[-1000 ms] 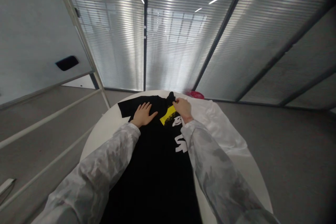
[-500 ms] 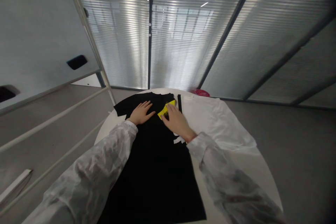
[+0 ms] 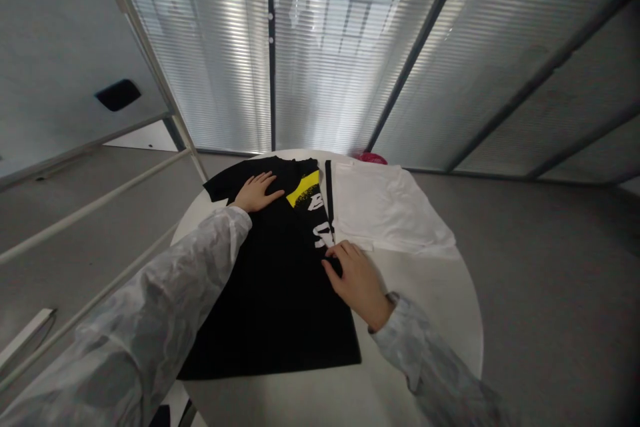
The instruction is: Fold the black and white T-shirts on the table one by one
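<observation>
A black T-shirt [image 3: 280, 293] lies spread on a white round table, its right side folded inward so that a yellow patch [image 3: 304, 188] and white lettering [image 3: 320, 235] show. My left hand [image 3: 255, 193] rests flat on the upper part of the shirt, fingers stretched out. At the shirt's right edge, just below the lettering, my right hand [image 3: 356, 278] has its thumb and forefinger drawn together on the black fabric. Just right of the shirt lies a folded white garment [image 3: 390, 207], with a black strip [image 3: 329, 190] along its left side.
The round white table [image 3: 435, 307] carries both garments. A pink-red object [image 3: 373, 158] shows behind its far edge. To the left stands a white-framed board [image 3: 60, 47] with rails [image 3: 100, 203]. Glass panels with blinds [image 3: 325, 67] rise behind.
My right hand has slid off the yellow patch and down the shirt's right edge, uncovering the patch and lettering. The left hand stays on the shirt. The view has shifted slightly.
</observation>
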{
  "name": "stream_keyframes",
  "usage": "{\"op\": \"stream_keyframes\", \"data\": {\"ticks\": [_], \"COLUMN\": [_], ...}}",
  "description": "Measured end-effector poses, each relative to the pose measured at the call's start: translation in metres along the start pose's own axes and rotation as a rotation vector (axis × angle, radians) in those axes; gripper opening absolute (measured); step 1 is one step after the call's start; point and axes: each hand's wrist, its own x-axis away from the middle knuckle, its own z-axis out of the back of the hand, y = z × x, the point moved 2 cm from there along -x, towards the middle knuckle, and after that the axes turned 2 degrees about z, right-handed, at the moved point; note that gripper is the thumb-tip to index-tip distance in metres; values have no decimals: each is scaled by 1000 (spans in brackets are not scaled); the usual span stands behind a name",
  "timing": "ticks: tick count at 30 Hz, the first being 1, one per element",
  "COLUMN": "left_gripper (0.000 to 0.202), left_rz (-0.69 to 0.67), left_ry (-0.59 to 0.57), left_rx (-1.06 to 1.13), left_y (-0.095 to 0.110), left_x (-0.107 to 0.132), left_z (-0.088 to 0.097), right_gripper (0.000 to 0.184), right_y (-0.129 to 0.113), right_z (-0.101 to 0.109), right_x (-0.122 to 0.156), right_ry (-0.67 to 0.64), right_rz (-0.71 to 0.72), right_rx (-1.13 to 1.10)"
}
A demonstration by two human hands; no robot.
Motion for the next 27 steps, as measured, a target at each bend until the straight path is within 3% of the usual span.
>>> {"op": "stream_keyframes", "data": {"ticks": [4, 8, 11, 16, 20, 24, 27], "left_gripper": [69, 49, 55, 50, 28, 30, 29], "left_rz": [-5, -39, -132, -149, -155, -97, -46], "left_ry": [94, 184, 88, -92, -102, -155, -222], "left_rx": [26, 9, 52, 160, 214, 441, 583], "left_y": [14, 53, 96, 144, 148, 140, 135], "left_x": [9, 36, 69, 110, 118, 118, 119], "left_z": [15, 40, 47, 31, 20, 21, 26], "right_gripper": [11, 13, 12, 8, 8, 1, 11], "right_y": [4, 5, 6, 7, 6, 9, 10], "right_z": [1, 2, 2, 0, 1, 2, 4], "right_x": [1, -4, -6, -4, -3, -5, -5], "right_ry": [2, 13, 12, 43, 79, 80, 70], "right_rz": [-5, -7, -6, -7, -20, -45, -47], "right_rx": [-19, -64, -98, -56, 22, 59, 52]}}
